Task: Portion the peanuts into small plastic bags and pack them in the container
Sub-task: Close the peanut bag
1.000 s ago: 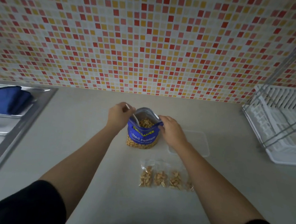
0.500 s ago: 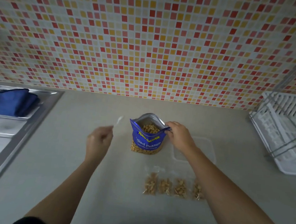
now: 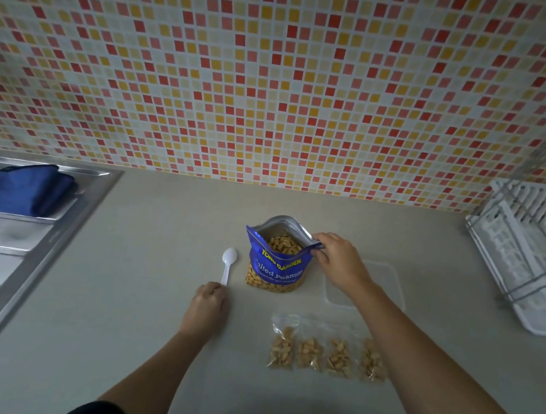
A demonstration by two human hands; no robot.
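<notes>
A blue peanut pouch [image 3: 276, 267] stands open on the counter, with peanuts showing inside. My right hand [image 3: 336, 263] pinches its right top edge. A white plastic spoon [image 3: 228, 264] lies on the counter left of the pouch, and my left hand [image 3: 207, 307] holds the end of its handle. Several small clear bags of peanuts [image 3: 327, 354] lie in a row in front of the pouch. A clear plastic container [image 3: 387, 284] sits to the right, partly behind my right forearm.
A steel sink drainboard [image 3: 11, 248] with a folded blue cloth [image 3: 21, 187] lies at the left. A white dish rack [image 3: 533, 255] stands at the right. The tiled wall closes off the back of the counter.
My left hand has taken the spoon out of the pouch, swung it left and brought it down flat onto the counter. My right hand has stayed on the pouch's edge.
</notes>
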